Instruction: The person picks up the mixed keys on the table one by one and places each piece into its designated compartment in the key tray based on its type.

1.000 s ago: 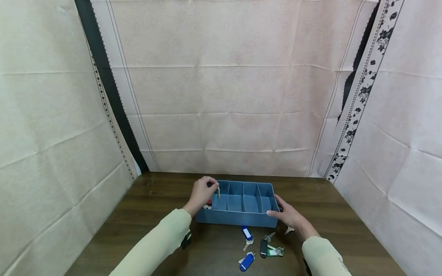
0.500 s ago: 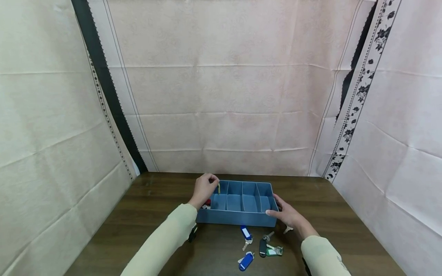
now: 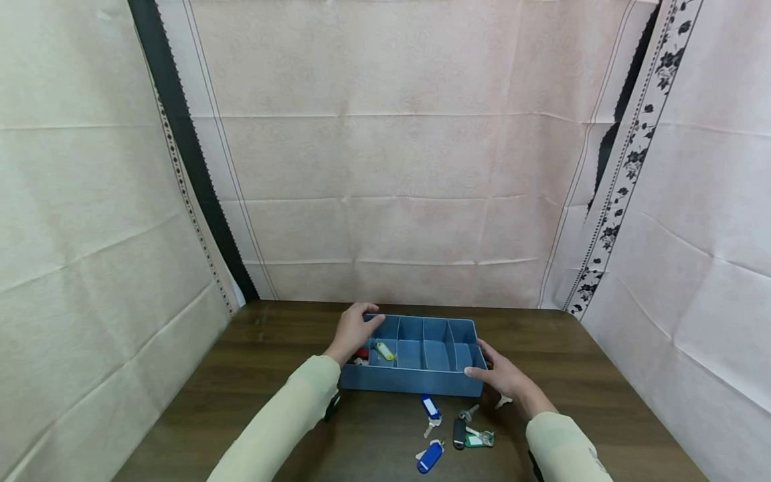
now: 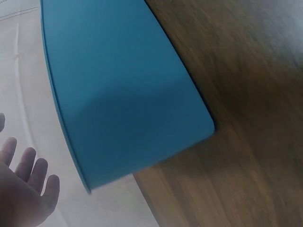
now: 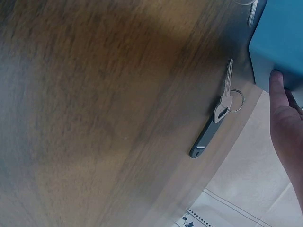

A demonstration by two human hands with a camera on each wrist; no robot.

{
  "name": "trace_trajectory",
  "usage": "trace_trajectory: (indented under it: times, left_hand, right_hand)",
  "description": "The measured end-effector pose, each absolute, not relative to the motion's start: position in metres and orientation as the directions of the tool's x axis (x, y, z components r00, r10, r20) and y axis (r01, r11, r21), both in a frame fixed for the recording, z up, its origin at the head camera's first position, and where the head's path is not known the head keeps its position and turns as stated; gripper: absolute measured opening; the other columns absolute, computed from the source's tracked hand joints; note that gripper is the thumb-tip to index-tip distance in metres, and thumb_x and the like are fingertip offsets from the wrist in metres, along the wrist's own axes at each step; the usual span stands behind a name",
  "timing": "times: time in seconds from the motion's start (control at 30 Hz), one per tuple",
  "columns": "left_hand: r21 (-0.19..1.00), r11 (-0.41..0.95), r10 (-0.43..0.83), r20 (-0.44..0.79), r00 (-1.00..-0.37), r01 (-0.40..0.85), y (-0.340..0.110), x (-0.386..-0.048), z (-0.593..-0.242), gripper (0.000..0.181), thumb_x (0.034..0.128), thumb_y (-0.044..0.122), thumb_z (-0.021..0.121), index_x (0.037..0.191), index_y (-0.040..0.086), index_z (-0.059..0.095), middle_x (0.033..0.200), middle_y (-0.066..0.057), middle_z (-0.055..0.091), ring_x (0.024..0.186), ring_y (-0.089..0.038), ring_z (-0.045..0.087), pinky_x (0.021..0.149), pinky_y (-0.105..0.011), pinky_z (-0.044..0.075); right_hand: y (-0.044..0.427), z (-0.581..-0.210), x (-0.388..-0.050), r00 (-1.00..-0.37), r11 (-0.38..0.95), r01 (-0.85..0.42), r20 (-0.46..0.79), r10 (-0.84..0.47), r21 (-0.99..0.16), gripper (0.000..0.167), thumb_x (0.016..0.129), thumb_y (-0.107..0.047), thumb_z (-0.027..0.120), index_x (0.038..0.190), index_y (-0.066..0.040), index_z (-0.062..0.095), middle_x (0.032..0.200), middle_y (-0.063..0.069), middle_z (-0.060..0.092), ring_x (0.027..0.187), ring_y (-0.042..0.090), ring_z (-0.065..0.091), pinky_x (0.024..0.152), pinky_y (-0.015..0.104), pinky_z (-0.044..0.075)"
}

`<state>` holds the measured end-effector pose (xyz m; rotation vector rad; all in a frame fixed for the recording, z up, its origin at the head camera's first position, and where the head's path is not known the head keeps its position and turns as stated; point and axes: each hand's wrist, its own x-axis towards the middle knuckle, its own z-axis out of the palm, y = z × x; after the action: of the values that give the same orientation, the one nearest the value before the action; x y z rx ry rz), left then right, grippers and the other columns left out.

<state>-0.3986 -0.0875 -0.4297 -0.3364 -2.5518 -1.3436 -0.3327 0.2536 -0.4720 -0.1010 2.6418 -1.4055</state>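
A blue divided storage box stands on the table. My left hand is over its left end, fingers loosely extended with nothing between them; the left wrist view also shows the left hand with fingers spread. A yellow key tag lies in the second compartment from the left. Partly hidden by my left hand, a red key tag and something white are in the leftmost compartment. My right hand holds the box's front right corner, thumb on the front wall and fingers along the right end.
Before the box lie two blue key tags with keys, a black key tag and a green key tag. By my right wrist lies another key; the right wrist view shows a key with a dark tag. Pale cloth hangs around the table.
My left hand has let go of the yellow key tag, which dropped into the second compartment. Its fingers have spread apart. My right hand has stayed at the box's corner.
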Motion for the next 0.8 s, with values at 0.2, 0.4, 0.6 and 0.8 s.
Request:
trace_trajectory:
  times: [0.2,0.4,0.6,0.8]
  left_hand:
    - [0.760,0.570,0.104,0.311,-0.945,0.313,-0.098,-0.397,-0.432,0.038,0.0957,0.034,0.067,0.125,0.010,0.066,0.129,-0.009,0.060,0.121,-0.030,0.055,0.102,-0.047,0.046]
    - [0.755,0.582,0.109,0.295,-0.949,0.301,-0.109,-0.395,-0.437,0.046,0.0949,0.037,0.068,0.131,0.009,0.062,0.136,-0.011,0.056,0.127,-0.032,0.051,0.106,-0.051,0.042]
    - [0.728,0.620,0.122,0.279,-0.952,0.293,-0.117,-0.390,-0.442,0.048,0.0941,0.038,0.069,0.132,0.009,0.061,0.138,-0.012,0.054,0.128,-0.032,0.049,0.106,-0.053,0.041]
    - [0.722,0.629,0.140,0.258,-0.956,0.287,-0.125,-0.385,-0.451,0.051,0.0931,0.039,0.070,0.133,0.008,0.060,0.142,-0.014,0.050,0.131,-0.035,0.045,0.107,-0.056,0.038]
  right_hand:
    - [0.253,-0.472,-0.333,-0.987,0.566,0.009,-0.099,-0.128,-0.824,0.091,0.092,-0.044,0.068,0.159,-0.011,0.017,0.156,0.032,0.024,0.140,0.055,0.023,0.103,0.074,0.027]
    - [0.254,-0.472,-0.332,-0.986,0.560,0.014,-0.104,-0.128,-0.829,0.091,0.092,-0.044,0.069,0.159,-0.012,0.016,0.157,0.031,0.023,0.140,0.055,0.022,0.104,0.073,0.026]
    - [0.254,-0.472,-0.332,-0.986,0.556,0.021,-0.109,-0.127,-0.831,0.097,0.088,-0.051,0.070,0.159,-0.012,0.016,0.157,0.031,0.022,0.140,0.055,0.022,0.104,0.074,0.025]
    - [0.254,-0.472,-0.332,-0.985,0.553,0.036,-0.121,-0.119,-0.832,0.100,0.086,-0.054,0.071,0.159,-0.015,0.016,0.157,0.030,0.022,0.140,0.055,0.022,0.103,0.075,0.025]
